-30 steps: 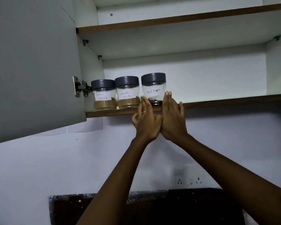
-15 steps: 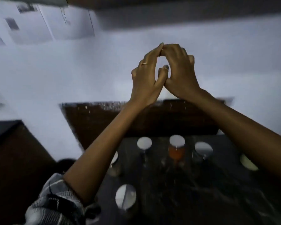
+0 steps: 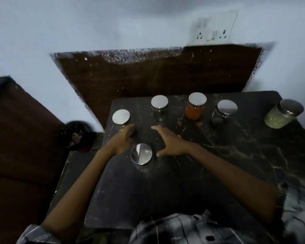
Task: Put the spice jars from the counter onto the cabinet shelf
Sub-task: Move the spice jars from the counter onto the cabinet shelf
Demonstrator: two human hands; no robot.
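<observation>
Several glass spice jars with silver lids stand on the dark marble counter [image 3: 201, 173]. The nearest jar [image 3: 141, 156] sits between my hands. My left hand [image 3: 121, 140] hovers just left of it, its fingertips close to the base of the far-left jar [image 3: 121, 117]. On the other side is my right hand [image 3: 168, 143], fingers and thumb spread. Neither hand holds anything. Further back stand a clear jar [image 3: 159, 104], an orange-filled jar [image 3: 195, 110], a dark jar [image 3: 224, 111] and a green-filled jar [image 3: 283, 115]. The cabinet shelf is out of view.
A dark brown backsplash [image 3: 157, 76] rises behind the counter, with a white wall socket [image 3: 213, 30] above it. A dark bowl [image 3: 74, 136] sits below the counter's left edge, beside a brown surface [image 3: 16, 138].
My view dropped from the cabinet shelf to the counter. Both hands left the jar set on the shelf, came down together and now spread apart around the nearest counter jar.
</observation>
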